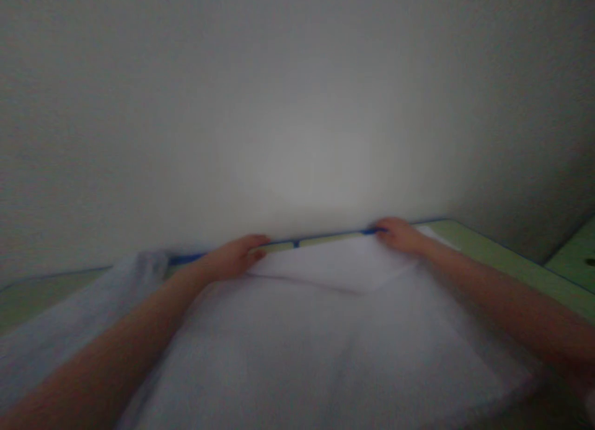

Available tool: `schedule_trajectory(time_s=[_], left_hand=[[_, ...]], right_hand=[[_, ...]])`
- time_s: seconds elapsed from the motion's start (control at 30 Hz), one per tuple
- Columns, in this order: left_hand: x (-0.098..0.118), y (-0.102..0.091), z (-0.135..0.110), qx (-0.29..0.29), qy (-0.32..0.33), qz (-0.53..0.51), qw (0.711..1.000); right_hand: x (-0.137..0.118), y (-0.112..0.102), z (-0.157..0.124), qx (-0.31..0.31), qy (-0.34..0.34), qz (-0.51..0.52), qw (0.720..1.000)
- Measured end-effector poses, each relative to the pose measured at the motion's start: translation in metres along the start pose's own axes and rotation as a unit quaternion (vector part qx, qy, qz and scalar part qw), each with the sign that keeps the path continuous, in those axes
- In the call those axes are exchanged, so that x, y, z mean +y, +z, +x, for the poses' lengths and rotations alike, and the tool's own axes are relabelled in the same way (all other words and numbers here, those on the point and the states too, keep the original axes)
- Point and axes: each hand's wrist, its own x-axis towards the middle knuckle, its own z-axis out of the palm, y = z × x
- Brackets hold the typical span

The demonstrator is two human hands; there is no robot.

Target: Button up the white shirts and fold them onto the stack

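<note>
A large white cloth [297, 343], possibly a garment, spreads from the far edge of the green table towards me. Its far end has a folded-over flap [334, 263] with a slanting edge. At the flap's left corner, my left hand [235, 258] pinches the cloth between thumb and fingers. My right hand [396, 234] grips the flap's right corner beside the table's blue rim, its fingertips blurred. Another length of pale cloth [93, 309] lies left of my left forearm; whether it joins the main piece I cannot tell.
The light green table [493, 250] has a blue rim and stands against a plain grey-white wall [297, 108]. A thicker blue strip [186, 258] shows behind my left forearm. Another green surface [574, 256] with a dark spot is at the far right. The picture is dim and blurred.
</note>
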Motion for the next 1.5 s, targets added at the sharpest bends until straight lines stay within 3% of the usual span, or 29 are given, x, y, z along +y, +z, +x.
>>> schedule_trajectory(time_s=[0.1,0.17,0.27,0.37,0.6,0.73,0.93,1.0,1.1,1.2,1.3,1.5], left_hand=[[0.027,0.025,0.007,-0.01,0.019,0.01,1.0],[0.032,0.041,0.006,-0.033,0.025,0.025,0.999],[0.026,0.052,0.004,-0.058,0.031,0.039,0.997],[0.019,0.052,0.003,-0.063,0.036,0.045,0.996],[0.018,0.05,0.005,-0.066,0.034,0.057,0.996],[0.019,0.05,0.006,-0.061,0.037,0.052,0.996],[0.021,0.042,0.0,-0.059,0.039,0.048,0.996],[0.022,0.038,-0.003,-0.031,0.049,0.043,0.997],[0.03,0.032,-0.003,0.012,0.095,0.048,0.994],[0.045,0.03,0.002,0.011,0.164,0.068,0.984],[0.059,0.032,0.009,-0.002,0.187,0.085,0.979],[0.079,0.036,0.026,-0.003,0.17,0.145,0.975]], right_hand=[[-0.082,0.021,0.022,-0.015,-0.097,-0.004,0.995],[-0.122,0.041,0.032,-0.029,-0.139,0.001,0.99],[-0.139,0.066,0.038,-0.046,-0.15,0.007,0.988],[-0.101,0.073,0.029,-0.059,-0.097,0.007,0.993],[0.067,0.046,-0.052,-0.088,0.145,-0.046,0.984],[0.115,0.04,-0.081,-0.083,0.208,-0.067,0.972],[0.119,0.028,-0.082,-0.071,0.225,0.008,0.972],[0.109,0.016,-0.086,-0.051,0.171,0.032,0.983],[0.084,-0.002,-0.098,-0.028,0.039,0.028,0.998],[0.06,-0.01,-0.105,-0.028,-0.033,-0.019,0.999],[0.053,-0.01,-0.104,-0.03,-0.032,-0.08,0.996],[0.07,-0.015,-0.089,-0.075,-0.02,-0.123,0.989]])
